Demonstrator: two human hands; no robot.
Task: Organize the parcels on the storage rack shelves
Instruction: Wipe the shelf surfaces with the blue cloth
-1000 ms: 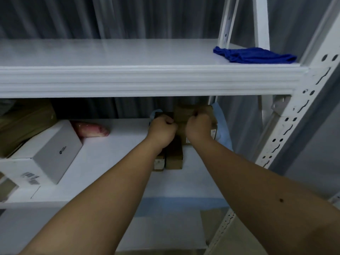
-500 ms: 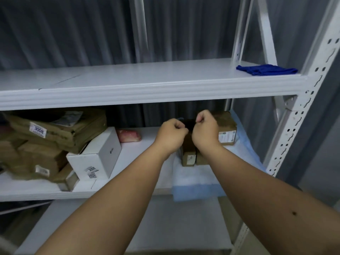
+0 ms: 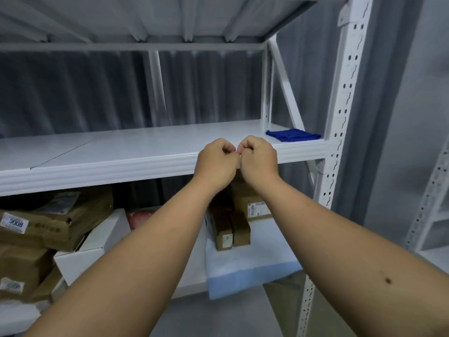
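Head view: you look at a white rack (image 3: pixel 341 132), with both your forearms raised in front of it.
Left hand (image 3: pixel 217 159): your fingers are curled into a fist in front of the middle shelf (image 3: pixel 126 152) edge; nothing shows inside it.
Right hand (image 3: pixel 258 158): also a closed fist with nothing seen in it, its knuckles touching those of your left hand.
Middle shelf: bare white board, with a blue cloth (image 3: pixel 293 135) lying at its far right end, near the upright.
Lower shelf (image 3: pixel 272 242): this is where the parcels sit.
Slim boxes (image 3: pixel 229 231): two narrow brown boxes lie side by side below your wrists, ends toward you, on a pale blue sheet (image 3: pixel 245 271) that hangs over the shelf edge.
Labelled box (image 3: pixel 252 203): a larger brown box sits behind and right of the slim ones, partly hidden by your right wrist; a printed label faces front.
White box (image 3: pixel 97 246): it is tilted on the lower shelf, left of your left forearm.
Pink parcel (image 3: pixel 141 218): it lies behind the white box, partly hidden.
Brown stack (image 3: pixel 48 227): flat brown parcels are piled at the far left; the top one bears a tag reading 3008.
Background: grey curtain hangs behind the rack; a second rack (image 3: pixel 430 198) stands at the right edge.
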